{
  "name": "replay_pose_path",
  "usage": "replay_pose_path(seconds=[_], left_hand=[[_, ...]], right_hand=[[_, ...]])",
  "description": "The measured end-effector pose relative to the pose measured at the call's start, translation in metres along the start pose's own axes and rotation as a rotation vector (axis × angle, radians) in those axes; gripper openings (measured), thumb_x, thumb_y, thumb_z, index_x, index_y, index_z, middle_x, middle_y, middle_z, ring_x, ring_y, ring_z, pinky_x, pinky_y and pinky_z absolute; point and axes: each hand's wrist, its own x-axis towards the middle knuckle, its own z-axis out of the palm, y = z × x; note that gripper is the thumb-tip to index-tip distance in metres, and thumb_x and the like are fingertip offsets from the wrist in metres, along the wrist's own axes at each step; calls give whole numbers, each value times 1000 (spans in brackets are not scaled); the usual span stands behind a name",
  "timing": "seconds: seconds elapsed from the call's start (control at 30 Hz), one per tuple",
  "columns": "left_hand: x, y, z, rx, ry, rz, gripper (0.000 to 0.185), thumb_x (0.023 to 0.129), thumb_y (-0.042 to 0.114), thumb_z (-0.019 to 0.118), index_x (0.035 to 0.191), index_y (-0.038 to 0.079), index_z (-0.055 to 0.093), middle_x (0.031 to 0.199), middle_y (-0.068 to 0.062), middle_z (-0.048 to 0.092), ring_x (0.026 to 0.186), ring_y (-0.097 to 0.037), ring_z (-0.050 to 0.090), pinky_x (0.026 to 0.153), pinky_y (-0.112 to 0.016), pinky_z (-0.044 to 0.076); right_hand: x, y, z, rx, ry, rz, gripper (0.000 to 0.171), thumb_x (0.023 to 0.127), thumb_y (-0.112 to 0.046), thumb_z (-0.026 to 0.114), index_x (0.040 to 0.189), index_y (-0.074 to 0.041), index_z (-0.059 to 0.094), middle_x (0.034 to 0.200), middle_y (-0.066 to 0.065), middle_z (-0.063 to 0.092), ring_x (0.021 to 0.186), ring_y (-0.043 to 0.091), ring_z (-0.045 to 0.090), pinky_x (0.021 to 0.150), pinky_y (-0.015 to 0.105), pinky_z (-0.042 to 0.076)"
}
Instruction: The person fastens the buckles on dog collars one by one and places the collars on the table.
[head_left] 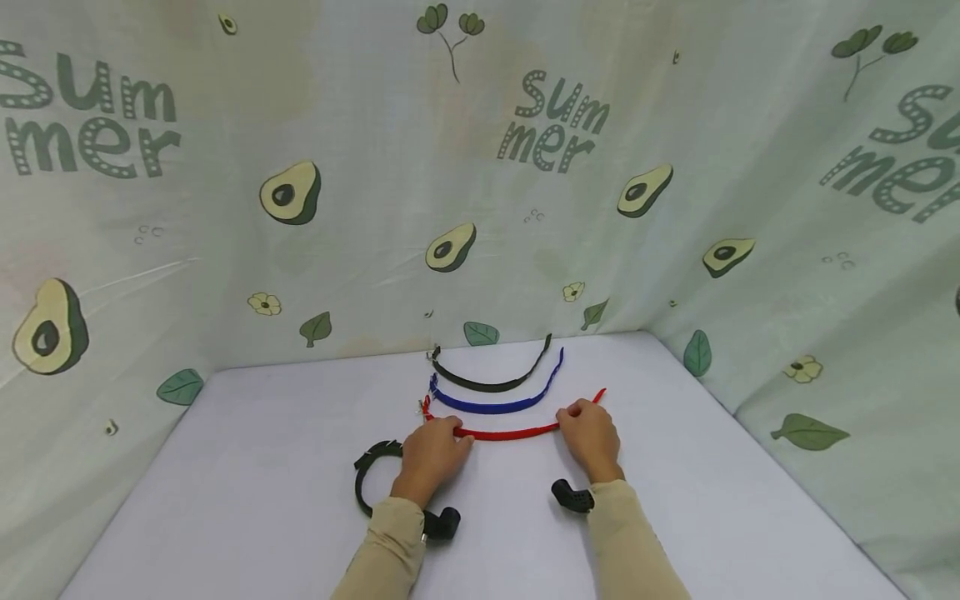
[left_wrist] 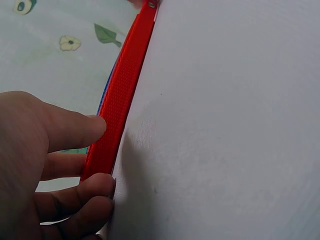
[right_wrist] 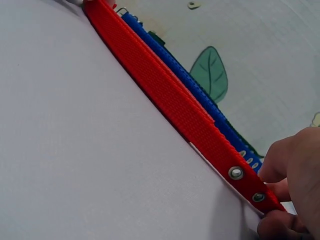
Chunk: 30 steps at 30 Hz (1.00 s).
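Observation:
A red pet collar (head_left: 504, 435) with metal eyelets stands on edge on the table, curving toward the person, both hands on it. My left hand (head_left: 435, 454) pinches the strap near its buckle end; in the left wrist view the thumb lies on one face of the red collar (left_wrist: 122, 90), fingers at its lower edge. At the eyelet end my right hand (head_left: 590, 437) pinches the strap; two eyelets show on the red collar (right_wrist: 165, 102) beside those fingers. Just behind lies a blue collar (head_left: 491, 408), and behind that a dark collar (head_left: 487, 387), both spread in similar curves.
A black collar (head_left: 362, 483) forms a loop on the white table (head_left: 247, 483), left of my left forearm. Black devices sit at the left wrist (head_left: 442, 523) and right wrist (head_left: 572, 497). A printed curtain (head_left: 360, 167) hangs behind the table and along its right side.

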Motion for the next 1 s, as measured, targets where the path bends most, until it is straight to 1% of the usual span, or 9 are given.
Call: replay_pose_path(seconds=[0.2,0.4,0.47,0.57,0.67,0.8,0.9,1.0], left_hand=[[0,-4,1,36,25,28,26,87,27,76,109,13,77,97,-3,74,87,-26,68,73,-43,51],[-1,-3,1,31,63,59,11,86,21,77,96,16,76,85,1,72,79,-24,65,72,-44,44],[-1,-3,1,38,83,75,8,86,21,78,93,17,76,82,3,71,78,-23,65,70,-43,44],[-1,-1,0,35,125,76,8,86,22,78,93,19,76,81,4,71,77,-22,65,69,-41,44],[0,1,-2,26,164,60,11,87,24,79,97,20,77,83,4,71,77,-19,64,68,-39,43],[0,2,-2,20,178,43,16,88,28,79,103,21,77,84,4,71,77,-17,63,68,-36,42],[-1,2,-2,25,191,45,19,89,31,78,106,22,77,83,3,70,75,-16,61,66,-34,43],[-4,1,-2,18,229,53,21,89,32,78,107,22,77,83,1,69,72,-18,60,63,-33,43]], right_hand=[[1,1,1,15,5,1,17,89,-25,63,92,-11,73,90,5,69,83,27,63,68,42,48],[2,1,-2,27,4,-3,21,89,-26,63,93,-7,72,92,8,70,86,30,63,72,44,48],[2,1,-3,36,1,-5,21,89,-25,62,93,-6,71,91,9,69,85,30,63,72,44,47],[1,2,-4,72,15,-12,19,87,-22,62,92,-6,71,89,9,68,85,30,62,73,42,46],[2,4,-3,148,47,-18,18,86,-19,61,91,-6,72,86,7,68,84,27,60,72,38,45],[3,5,1,310,63,12,16,88,-16,61,93,-5,72,82,7,68,71,20,63,63,29,50],[2,4,3,435,51,37,16,91,-14,61,98,-2,69,86,11,68,63,17,66,57,25,54],[2,2,7,536,41,48,18,92,-10,61,103,2,67,92,15,68,64,16,69,59,24,56]])
